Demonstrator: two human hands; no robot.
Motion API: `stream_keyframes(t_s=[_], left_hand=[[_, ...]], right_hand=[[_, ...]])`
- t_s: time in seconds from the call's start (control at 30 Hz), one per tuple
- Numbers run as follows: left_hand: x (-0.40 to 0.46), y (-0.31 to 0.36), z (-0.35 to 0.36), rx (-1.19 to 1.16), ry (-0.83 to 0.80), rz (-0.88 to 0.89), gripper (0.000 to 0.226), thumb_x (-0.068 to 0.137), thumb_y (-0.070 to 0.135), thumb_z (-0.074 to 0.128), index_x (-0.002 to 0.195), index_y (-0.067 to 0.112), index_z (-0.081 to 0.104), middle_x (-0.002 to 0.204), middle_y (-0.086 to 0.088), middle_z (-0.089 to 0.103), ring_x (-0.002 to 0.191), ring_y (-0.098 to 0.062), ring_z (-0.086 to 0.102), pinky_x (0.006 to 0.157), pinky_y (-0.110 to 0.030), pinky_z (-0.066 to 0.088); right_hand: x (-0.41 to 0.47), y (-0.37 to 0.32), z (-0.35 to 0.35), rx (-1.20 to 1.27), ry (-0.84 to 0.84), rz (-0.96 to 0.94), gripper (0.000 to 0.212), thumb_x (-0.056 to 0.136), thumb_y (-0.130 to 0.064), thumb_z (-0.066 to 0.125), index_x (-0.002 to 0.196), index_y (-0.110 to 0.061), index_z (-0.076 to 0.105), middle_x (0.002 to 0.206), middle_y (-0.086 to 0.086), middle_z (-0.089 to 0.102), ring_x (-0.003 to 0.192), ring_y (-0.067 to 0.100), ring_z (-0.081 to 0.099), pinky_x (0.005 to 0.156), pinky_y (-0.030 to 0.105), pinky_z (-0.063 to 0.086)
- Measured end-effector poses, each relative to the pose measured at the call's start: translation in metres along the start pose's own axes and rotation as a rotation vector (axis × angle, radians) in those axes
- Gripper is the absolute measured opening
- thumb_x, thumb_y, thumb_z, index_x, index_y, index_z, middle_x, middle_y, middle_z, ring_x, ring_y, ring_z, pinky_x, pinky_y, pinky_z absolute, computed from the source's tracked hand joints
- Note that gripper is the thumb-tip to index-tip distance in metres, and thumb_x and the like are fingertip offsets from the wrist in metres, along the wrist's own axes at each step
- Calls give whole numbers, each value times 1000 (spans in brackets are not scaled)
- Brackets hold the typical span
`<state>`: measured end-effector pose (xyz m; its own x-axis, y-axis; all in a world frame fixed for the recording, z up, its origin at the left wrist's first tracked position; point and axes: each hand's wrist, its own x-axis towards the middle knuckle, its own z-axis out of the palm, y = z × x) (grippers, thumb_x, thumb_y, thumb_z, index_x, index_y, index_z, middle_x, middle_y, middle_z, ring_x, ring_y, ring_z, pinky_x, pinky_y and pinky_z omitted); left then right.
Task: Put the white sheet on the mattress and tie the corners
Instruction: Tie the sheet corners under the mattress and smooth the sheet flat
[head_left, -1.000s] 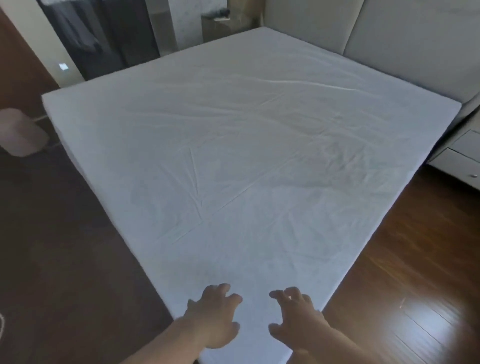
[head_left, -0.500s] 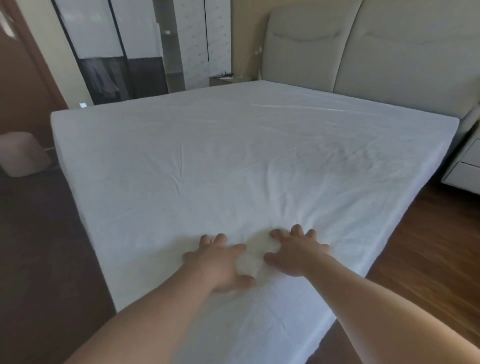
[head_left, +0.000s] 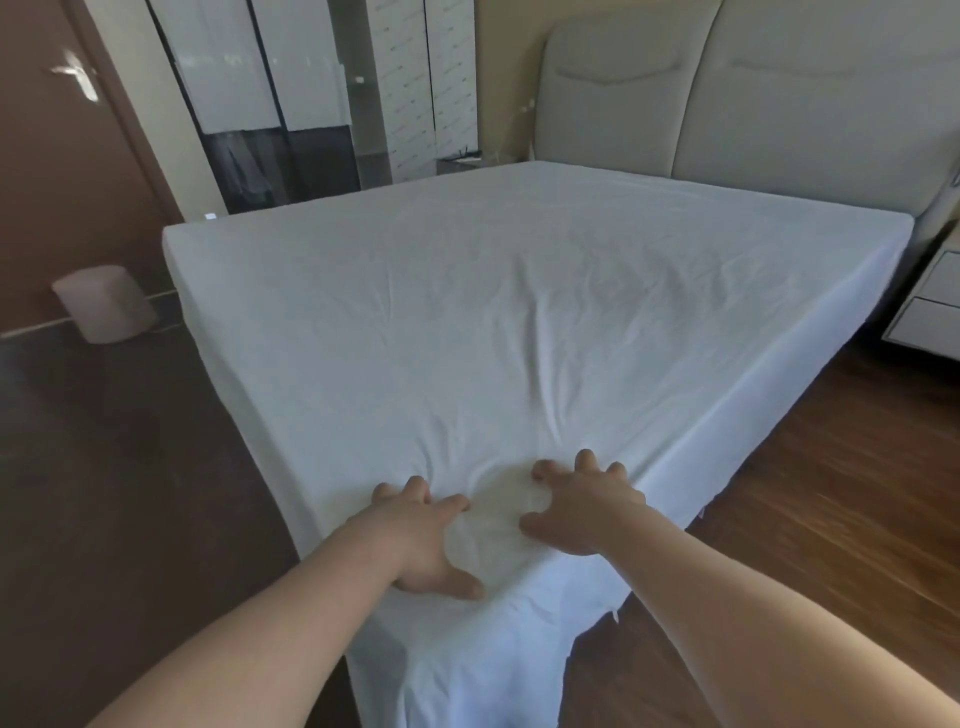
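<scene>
While the white sheet (head_left: 519, 322) covers the whole mattress (head_left: 218, 332) mid-frame, left hand (head_left: 423, 535) & right hand (head_left: 584, 506) press flat near the bottom corner, fingers spread, holding nothing. Best to push outward w/ even, slow strokes so wrinkles go.

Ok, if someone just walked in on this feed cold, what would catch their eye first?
The white sheet fills the middle of the view, spread over the mattress and hanging down at the near corner. Next, the left hand and right hand press side by side on that near corner, with creases fanning out from the fingers. Behind stands the padded headboard at upper right.
</scene>
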<state>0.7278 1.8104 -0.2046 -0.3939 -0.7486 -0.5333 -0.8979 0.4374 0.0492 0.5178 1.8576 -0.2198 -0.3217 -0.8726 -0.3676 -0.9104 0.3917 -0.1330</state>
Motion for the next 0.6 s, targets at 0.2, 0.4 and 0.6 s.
stream_keyframes(t_s=[0.2,0.4,0.6], left_hand=[[-55,-6,28,-11,27,33,100,69,82,65,153,54,19,147,7,29,137,-29,27,104,-41,46],[-79,-27,-12,-26,-85,42,57,95,66,52,111,14,69,100,1,74,86,-18,73,82,-27,52],[1,-76,-65,-11,361,-29,52,101,55,46,144,28,50,148,-1,46,134,-26,44,107,-46,44]], right_hand=[[-68,-8,31,101,-52,-151,71,75,-62,58,140,-46,35,130,-3,27,111,28,52,86,37,48],[-93,-45,-2,-5,-69,-337,30,85,-40,51,103,-21,66,109,-1,64,96,22,62,83,36,55],[-21,-90,-35,1,223,-401,25,91,-40,50,107,-32,67,109,-7,60,107,20,57,89,36,51]])
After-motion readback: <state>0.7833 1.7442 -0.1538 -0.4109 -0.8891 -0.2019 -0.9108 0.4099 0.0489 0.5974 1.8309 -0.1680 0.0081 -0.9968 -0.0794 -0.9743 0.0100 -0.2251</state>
